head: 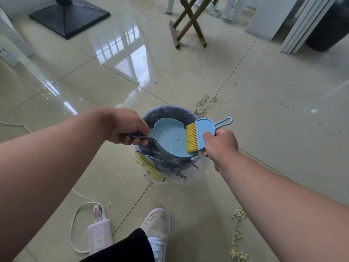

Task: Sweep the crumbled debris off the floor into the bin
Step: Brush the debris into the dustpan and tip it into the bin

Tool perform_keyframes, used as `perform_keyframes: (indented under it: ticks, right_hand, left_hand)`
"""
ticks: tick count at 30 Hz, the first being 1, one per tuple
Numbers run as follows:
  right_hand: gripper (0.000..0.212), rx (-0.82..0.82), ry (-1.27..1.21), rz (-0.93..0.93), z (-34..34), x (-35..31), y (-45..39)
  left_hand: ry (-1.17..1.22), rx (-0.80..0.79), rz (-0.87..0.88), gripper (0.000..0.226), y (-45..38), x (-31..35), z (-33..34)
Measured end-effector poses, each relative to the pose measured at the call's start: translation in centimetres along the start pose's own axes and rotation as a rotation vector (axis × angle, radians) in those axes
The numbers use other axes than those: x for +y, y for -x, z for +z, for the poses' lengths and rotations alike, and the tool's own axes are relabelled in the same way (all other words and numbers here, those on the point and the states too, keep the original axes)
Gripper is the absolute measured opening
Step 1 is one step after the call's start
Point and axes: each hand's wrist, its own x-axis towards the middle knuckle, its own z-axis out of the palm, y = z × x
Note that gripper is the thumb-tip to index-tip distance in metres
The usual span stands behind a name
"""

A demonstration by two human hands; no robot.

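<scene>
A small dark blue bin (170, 113) lined with a clear plastic bag stands on the tiled floor in front of me. My left hand (125, 127) grips the handle of a light blue dustpan (169, 138), held tilted over the bin's mouth. My right hand (220, 141) holds a light blue hand brush (204, 132) whose yellow bristles touch the pan's right edge. Dark crumbs (203, 103) lie scattered on the floor just beyond the bin. Pale yellow crumbled debris (238, 237) lies in a trail at the lower right, under my right forearm.
My foot in a pale shoe (157, 226) stands below the bin. A pink power bank (99, 236) with a white cable lies at lower left. A folding wooden stool (190, 21), a black stand base (69, 16) and a large dark bin (328, 29) stand at the back.
</scene>
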Motion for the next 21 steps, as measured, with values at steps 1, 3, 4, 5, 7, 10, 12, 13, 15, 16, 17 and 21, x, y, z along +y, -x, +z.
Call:
perform_keyframes:
  ticks: [1, 3, 4, 5, 7, 10, 12, 13, 15, 16, 17, 21]
  right_hand:
    - [0.015, -0.001, 0.002, -0.005, -0.1, 0.1, 0.1]
    - [0.016, -0.008, -0.031, -0.01, -0.2, 0.1, 0.2]
    - [0.017, -0.011, -0.073, -0.012, -0.4, 0.2, 0.3]
    - [0.018, -0.015, -0.131, -0.016, -0.6, 0.2, 0.3]
    - [0.021, -0.014, -0.284, -0.014, -1.2, 0.3, 0.5]
    - [0.016, -0.019, -0.519, 0.028, -3.2, 0.3, 0.7]
    - [0.011, -0.033, -0.614, 0.046, -5.2, 0.6, 0.9]
    - [0.009, -0.037, -0.643, 0.048, -6.4, 0.9, 1.0]
    - [0.007, -0.03, -0.687, 0.052, -9.0, 1.9, 1.2]
    - [0.006, -0.018, -0.712, 0.058, -10.4, 2.6, 1.3]
    - [0.005, -0.003, -0.739, 0.069, -11.9, 3.5, 1.4]
    - [0.003, 0.095, -0.802, 0.133, -17.4, 8.3, 1.7]
  left_hand:
    - [0.004, 0.006, -0.001, 0.017, -0.1, -0.2, -0.2]
    - [0.007, 0.024, 0.004, 0.015, 0.0, -0.6, -0.5]
    - [0.009, 0.038, 0.012, 0.014, 0.2, -0.7, -0.6]
    - [0.018, 0.053, 0.027, 0.015, 0.3, -0.8, -0.7]
    - [0.046, 0.078, 0.072, 0.02, 0.8, -0.6, -0.8]
    - [0.078, 0.075, 0.149, 0.016, 1.4, 0.6, -0.2]
    - [0.023, 0.061, 0.21, 0.014, 1.9, 2.1, 1.1]
    - [-0.022, 0.037, 0.248, 0.015, 2.0, 3.1, 1.9]
    - [-0.091, -0.04, 0.317, 0.018, 2.3, 4.9, 4.3]
    - [-0.114, -0.062, 0.342, 0.021, 2.4, 5.8, 5.8]
    - [-0.13, -0.068, 0.364, 0.022, 2.3, 6.4, 7.4]
    - [-0.276, -0.089, 0.396, 0.025, 1.0, 7.7, 14.0]
